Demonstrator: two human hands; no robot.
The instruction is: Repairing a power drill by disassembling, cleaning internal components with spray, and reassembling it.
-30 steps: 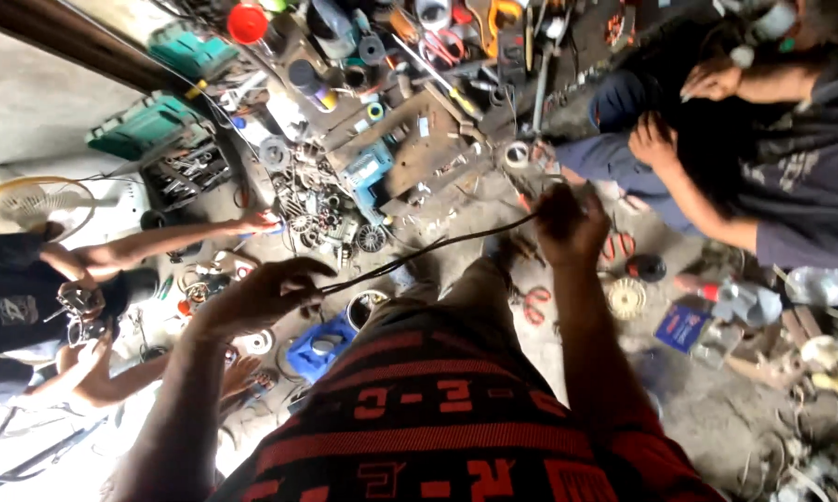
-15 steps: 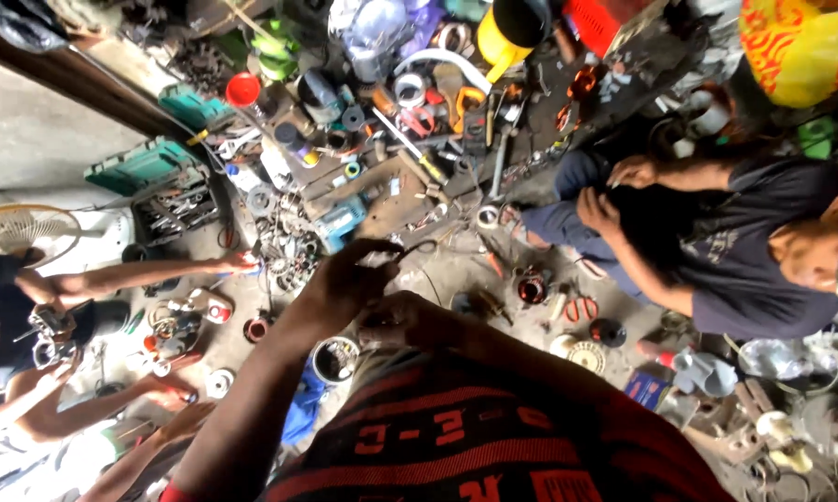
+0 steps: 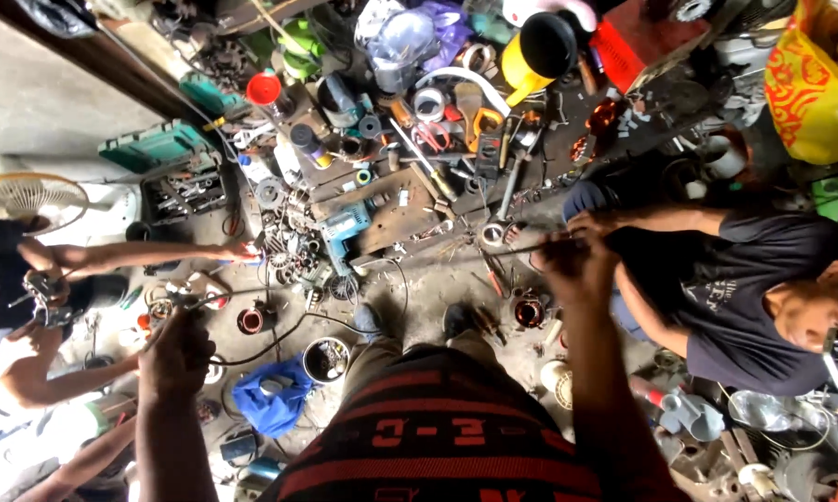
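My left hand (image 3: pixel 172 353) is low on the left, closed around one end of a thin dark cable (image 3: pixel 293 327) that sags across the floor in front of me. My right hand (image 3: pixel 572 260) is raised on the right, fingers pinched on a thin wire (image 3: pixel 503 251) that points left. My red-and-black striped shirt (image 3: pixel 438 428) fills the bottom of the view. My feet (image 3: pixel 456 321) stand among scattered metal parts. I cannot tell whether the cable and the wire are one piece.
A seated person in a dark shirt (image 3: pixel 735 279) works close to my right hand. On the left, another person's arm (image 3: pixel 131 256) reaches in. A blue drill (image 3: pixel 345 228), green tool case (image 3: pixel 154 149), white fan (image 3: pixel 28 195), yellow jug (image 3: pixel 531 51), blue cloth (image 3: pixel 270 395) and small can (image 3: pixel 326 358) crowd the floor.
Half a second ago my hands were together in the middle. They have now spread apart, left down and outward, right out to the right. The view has also tilted.
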